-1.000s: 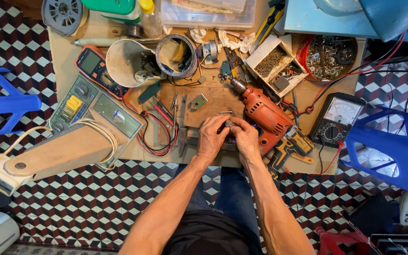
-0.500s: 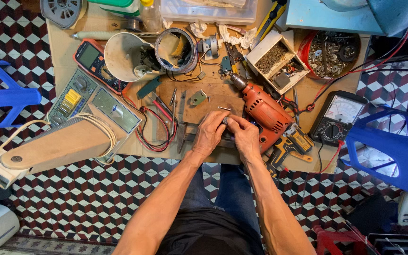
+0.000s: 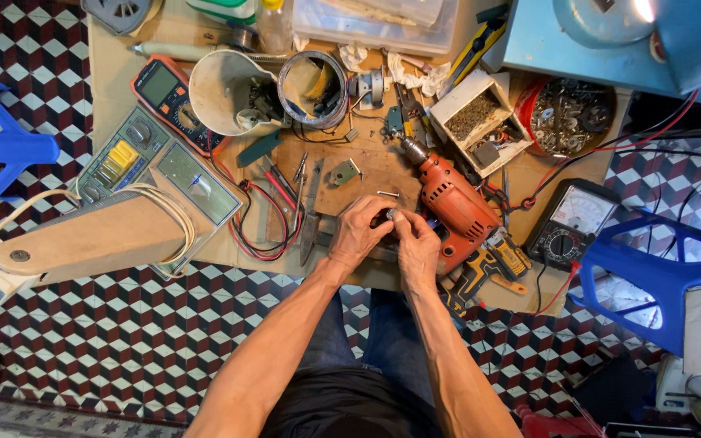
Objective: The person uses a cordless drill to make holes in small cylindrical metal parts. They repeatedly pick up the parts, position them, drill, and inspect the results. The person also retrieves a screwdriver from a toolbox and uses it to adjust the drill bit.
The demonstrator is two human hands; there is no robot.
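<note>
Both my hands closed on small metal part, left hand and right hand fingertips meeting; orange drill just right, long axis diagonal.

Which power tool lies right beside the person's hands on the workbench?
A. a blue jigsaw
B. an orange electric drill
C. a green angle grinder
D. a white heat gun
B: the orange electric drill lies on the bench just right of the right hand, while the left hand meets it over a small part.
</note>
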